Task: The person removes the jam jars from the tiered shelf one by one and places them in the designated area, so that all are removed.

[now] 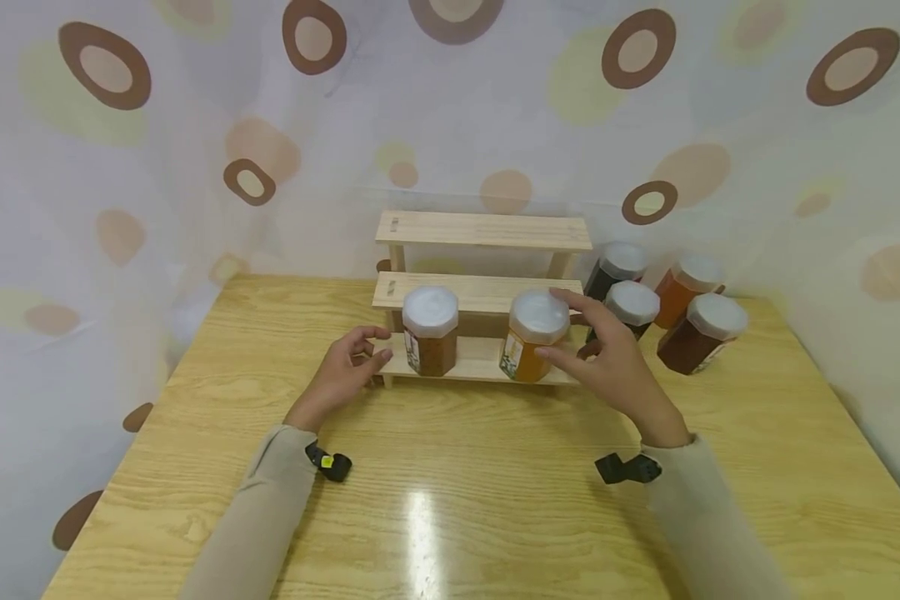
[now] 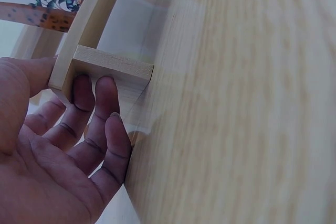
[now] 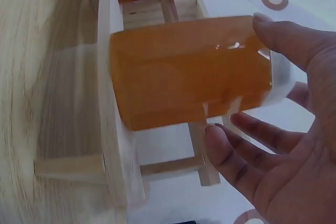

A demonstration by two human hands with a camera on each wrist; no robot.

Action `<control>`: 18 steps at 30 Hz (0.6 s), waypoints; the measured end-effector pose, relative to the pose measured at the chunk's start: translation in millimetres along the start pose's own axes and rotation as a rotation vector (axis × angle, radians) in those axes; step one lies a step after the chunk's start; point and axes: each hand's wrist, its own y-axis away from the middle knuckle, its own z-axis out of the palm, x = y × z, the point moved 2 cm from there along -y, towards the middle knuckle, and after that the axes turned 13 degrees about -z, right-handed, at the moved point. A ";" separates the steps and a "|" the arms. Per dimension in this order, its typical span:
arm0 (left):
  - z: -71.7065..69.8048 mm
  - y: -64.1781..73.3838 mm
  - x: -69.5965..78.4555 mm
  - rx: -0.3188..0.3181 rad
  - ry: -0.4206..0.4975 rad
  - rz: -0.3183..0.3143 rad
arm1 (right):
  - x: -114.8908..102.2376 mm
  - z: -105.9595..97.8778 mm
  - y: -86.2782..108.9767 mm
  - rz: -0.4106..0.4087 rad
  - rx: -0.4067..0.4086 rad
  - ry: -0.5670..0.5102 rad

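Note:
A three-tier wooden rack (image 1: pixel 483 229) stands at the back of the table. My left hand (image 1: pixel 345 371) holds the left end of its lowest board, thumb on one side and curled fingertips by the leg (image 2: pixel 113 66) on the other. A jar of dark-specked orange contents (image 1: pixel 432 354) stands on that board's left part, its lid whitish. To its right stands a plain orange jar (image 1: pixel 534 360), also white-lidded. Around this jar is my right hand (image 1: pixel 615 367): its thumb touches near the lid, while the other fingertips appear slightly apart from the jar (image 3: pixel 191 72).
Right of the rack several more lidded jars are grouped: a dark red one (image 1: pixel 686 346), an orange-red one (image 1: pixel 675 296) and dark ones (image 1: pixel 622 262). A dotted cloth (image 1: pixel 450 125) hangs behind the wooden table (image 1: pixel 495 500).

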 end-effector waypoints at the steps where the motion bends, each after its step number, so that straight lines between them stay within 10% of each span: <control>1: 0.0 0.3 0.3 0.000 -0.001 0.000 | 0.0 2.6 -0.9 -0.008 0.001 0.002; 18: -0.1 1.0 0.5 -0.010 0.012 0.000 | -2.9 28.5 -5.1 -0.022 0.148 0.140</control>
